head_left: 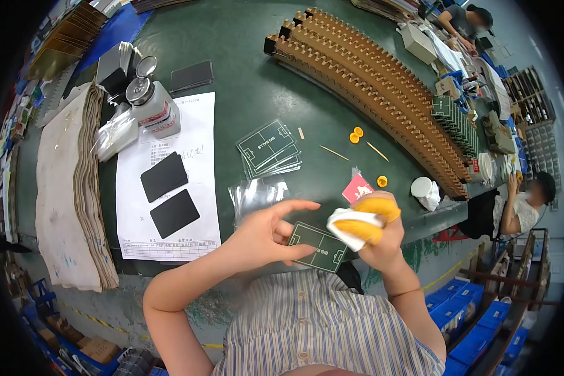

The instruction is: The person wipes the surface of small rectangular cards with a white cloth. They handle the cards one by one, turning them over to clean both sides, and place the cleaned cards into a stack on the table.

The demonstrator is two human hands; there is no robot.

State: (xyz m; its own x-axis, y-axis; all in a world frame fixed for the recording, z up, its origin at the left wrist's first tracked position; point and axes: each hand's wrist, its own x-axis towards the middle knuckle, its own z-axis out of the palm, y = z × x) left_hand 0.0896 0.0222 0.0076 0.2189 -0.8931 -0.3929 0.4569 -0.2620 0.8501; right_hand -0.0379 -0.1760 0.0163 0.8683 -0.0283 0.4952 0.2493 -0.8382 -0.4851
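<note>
My left hand [263, 235] grips a dark green card [319, 246] with white line markings by its left edge, the thumb over its face and the index finger stretched out above it. Yellow finger cots cover fingertips of my right hand [382, 244], which pinches a folded white cloth [348, 230] at the card's upper right corner. Whether the cloth touches the card I cannot tell. Just beyond lie a pink piece [358, 188], a clear plastic sleeve [257, 195] and a fanned stack of similar green cards [269, 149].
Long brown slotted racks [370, 88] cross the far right, with green cards standing at one end [457, 128]. A metal-topped bottle [156, 109] and black cards [174, 213] rest on a printed sheet [197, 125]. Loose yellow finger cots [355, 135] and wooden sticks [377, 151] lie nearby. Two people sit at right.
</note>
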